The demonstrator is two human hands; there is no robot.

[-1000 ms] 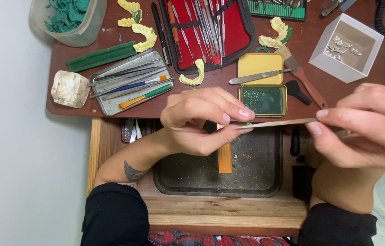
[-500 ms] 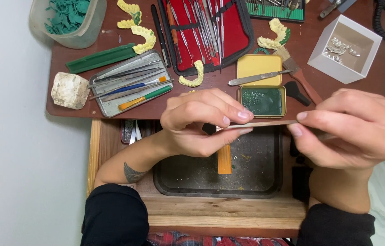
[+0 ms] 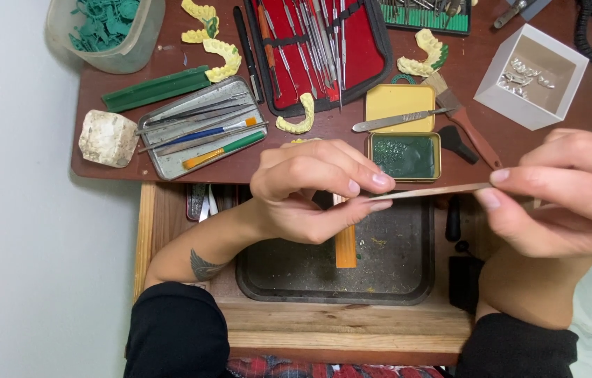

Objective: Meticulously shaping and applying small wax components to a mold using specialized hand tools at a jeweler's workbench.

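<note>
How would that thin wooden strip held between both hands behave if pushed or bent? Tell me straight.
The thin wooden strip is pinched at each end by the left hand and the right hand and spans the gap without sagging, so it is probably fairly stiff. It looks very slim, so likely light, and may snap if flexed hard. Being flat, it should not roll.

A red tool case point(image 3: 320, 52) lies far on the table point(image 3: 555, 140) (metal picks inside); a tin tray point(image 3: 201, 126) sits left, a white box point(image 3: 532, 75) right.
</note>
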